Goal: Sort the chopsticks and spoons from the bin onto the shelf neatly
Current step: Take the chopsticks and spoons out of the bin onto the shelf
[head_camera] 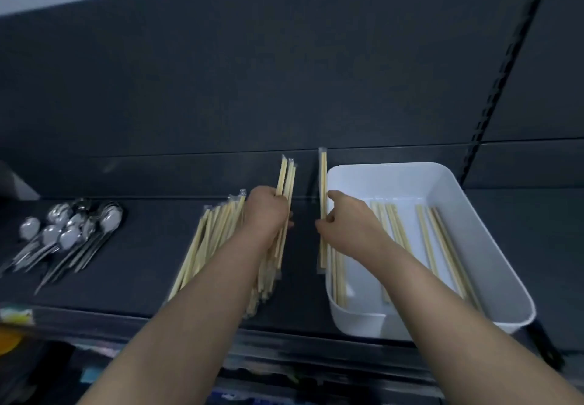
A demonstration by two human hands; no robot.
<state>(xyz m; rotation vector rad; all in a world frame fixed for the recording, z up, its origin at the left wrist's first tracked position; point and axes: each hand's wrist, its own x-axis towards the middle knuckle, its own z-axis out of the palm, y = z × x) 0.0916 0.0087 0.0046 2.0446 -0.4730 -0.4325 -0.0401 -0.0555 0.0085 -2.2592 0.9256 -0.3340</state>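
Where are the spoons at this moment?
In the head view the spoons lie heaped on the dark shelf at the far left, well left of the chopstick pile by the left hand.

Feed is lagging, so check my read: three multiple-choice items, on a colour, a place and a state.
1. What colour is the bin? A) white B) black C) yellow
2. Where do the spoons lie? A) in the bin B) on the shelf, left of the chopstick pile C) on the floor
3. What is the right hand doing? A) resting open B) pinching one wrapped chopstick pair C) gripping a spoon

Answers: 1 A, its walls are white; 2 B, they lie at the shelf's left end; 3 B, its fingers pinch a single pair.
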